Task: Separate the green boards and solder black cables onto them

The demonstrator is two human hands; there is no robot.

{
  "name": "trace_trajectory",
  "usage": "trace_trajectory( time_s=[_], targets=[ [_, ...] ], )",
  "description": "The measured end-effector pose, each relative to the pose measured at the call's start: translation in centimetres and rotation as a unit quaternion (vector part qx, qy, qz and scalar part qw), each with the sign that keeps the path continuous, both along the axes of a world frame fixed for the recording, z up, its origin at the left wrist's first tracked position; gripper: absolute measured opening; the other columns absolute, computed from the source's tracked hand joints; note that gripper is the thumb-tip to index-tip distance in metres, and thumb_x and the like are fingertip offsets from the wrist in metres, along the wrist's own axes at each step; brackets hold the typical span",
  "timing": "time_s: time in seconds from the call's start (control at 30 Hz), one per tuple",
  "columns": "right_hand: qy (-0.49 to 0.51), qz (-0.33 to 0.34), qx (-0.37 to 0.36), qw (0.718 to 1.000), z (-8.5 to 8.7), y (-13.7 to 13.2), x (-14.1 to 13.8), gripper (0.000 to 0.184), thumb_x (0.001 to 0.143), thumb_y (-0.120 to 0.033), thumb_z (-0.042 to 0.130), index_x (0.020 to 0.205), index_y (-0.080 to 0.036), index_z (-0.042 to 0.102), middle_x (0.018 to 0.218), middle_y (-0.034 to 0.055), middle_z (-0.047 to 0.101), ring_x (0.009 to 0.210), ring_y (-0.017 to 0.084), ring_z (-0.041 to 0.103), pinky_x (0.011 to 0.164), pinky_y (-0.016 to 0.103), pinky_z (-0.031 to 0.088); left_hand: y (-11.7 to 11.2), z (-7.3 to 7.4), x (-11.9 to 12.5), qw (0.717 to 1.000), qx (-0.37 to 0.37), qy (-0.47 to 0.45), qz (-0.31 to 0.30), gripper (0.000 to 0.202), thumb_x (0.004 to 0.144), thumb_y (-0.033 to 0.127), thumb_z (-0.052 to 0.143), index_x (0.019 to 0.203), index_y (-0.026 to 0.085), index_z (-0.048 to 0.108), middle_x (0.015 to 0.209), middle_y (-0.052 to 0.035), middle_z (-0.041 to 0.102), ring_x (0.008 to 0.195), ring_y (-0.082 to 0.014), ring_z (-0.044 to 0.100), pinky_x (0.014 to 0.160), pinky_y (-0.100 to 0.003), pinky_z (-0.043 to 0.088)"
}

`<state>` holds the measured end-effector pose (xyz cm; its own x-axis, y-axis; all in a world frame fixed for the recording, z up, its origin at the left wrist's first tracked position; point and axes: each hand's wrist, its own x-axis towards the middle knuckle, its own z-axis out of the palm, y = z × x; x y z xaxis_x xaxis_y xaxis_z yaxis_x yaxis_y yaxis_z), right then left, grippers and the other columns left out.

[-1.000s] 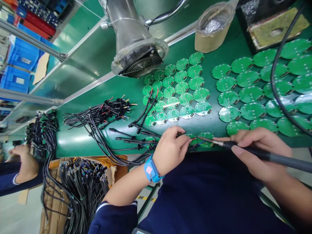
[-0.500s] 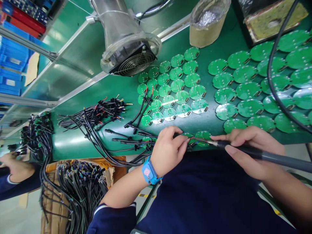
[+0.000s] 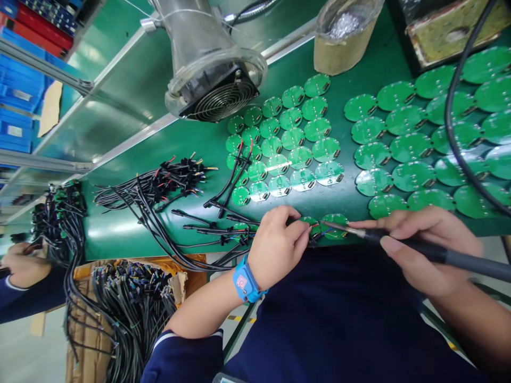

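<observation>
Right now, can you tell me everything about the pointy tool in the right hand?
The pointy tool looks like a soldering iron: long, straight and slim. Its handle is black near the front and dark grey farther back, with a shiny metal sleeve narrowing to a thin tip. The right hand grips the black part. It slants slightly, tip leftward over a small green board; its back end leaves the picture. I can't tell whether it's hot or exactly what the tip touches.

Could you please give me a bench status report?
Right hand: gripping soldering iron. Left hand: at green board and red wire. Black cables bunched beside left hand.
</observation>
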<state>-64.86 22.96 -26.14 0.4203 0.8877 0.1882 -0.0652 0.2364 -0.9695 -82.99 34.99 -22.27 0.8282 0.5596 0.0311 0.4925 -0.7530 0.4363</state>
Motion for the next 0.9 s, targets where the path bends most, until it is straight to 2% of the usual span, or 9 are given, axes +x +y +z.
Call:
trace_trajectory(
  time_s=[0.2, 0.5, 0.77, 0.9],
  targets=[
    [-0.036, 0.001, -0.014, 0.999, 0.0, 0.2, -0.4, 0.031, 0.06, 0.003, 0.061, 0.081, -0.018, 0.051, 0.065, -0.0032, 0.05, 0.061, 0.014, 0.054, 0.075, 0.053, 0.058, -0.1, 0.2, 0.0, 1.0, -0.016, 0.007, 0.009, 0.017, 0.085, 0.023, 0.05, 0.084, 0.015, 0.065, 0.085, -0.0058, 0.051, 0.08, -0.015, 0.049, 0.072, -0.031, 0.043],
    [-0.051, 0.005, -0.037, 0.998, -0.1, 0.1, -0.2, 0.03, 0.06, 0.001, 0.062, 0.08, -0.018, 0.05, 0.065, -0.0036, 0.048, 0.059, 0.013, 0.054, 0.075, 0.053, 0.058, -0.3, 0.5, 0.6, 0.996, -0.043, 0.04, 0.062, 0.018, 0.085, 0.028, 0.05, 0.083, 0.017, 0.064, 0.077, -0.0042, 0.048, 0.076, -0.0163, 0.046, 0.07, -0.032, 0.04],
    [-0.052, 0.008, -0.054, 0.997, -0.2, -0.1, -0.1, 0.029, 0.061, -0.001, 0.063, 0.08, -0.02, 0.051, 0.066, -0.003, 0.05, 0.065, 0.017, 0.058, 0.074, 0.051, 0.057, 0.0, 1.0, 1.1, 0.993, -0.058, 0.087, 0.057, 0.015, 0.083, 0.027, 0.049, 0.078, 0.018, 0.061, 0.079, -0.0036, 0.047, 0.079, -0.0167, 0.046, 0.075, -0.033, 0.038],
    [-0.02, -0.009, -0.026, 0.999, -0.1, 0.0, -0.2, 0.028, 0.062, -0.003, 0.062, 0.08, -0.021, 0.052, 0.064, -0.0037, 0.052, 0.059, 0.016, 0.057, 0.071, 0.05, 0.057, 0.2, 1.2, 1.4, 0.992, -0.058, 0.096, 0.052, 0.013, 0.082, 0.025, 0.05, 0.076, 0.018, 0.06, 0.078, -0.0031, 0.047, 0.078, -0.0169, 0.046, 0.074, -0.033, 0.038]
  ],
)
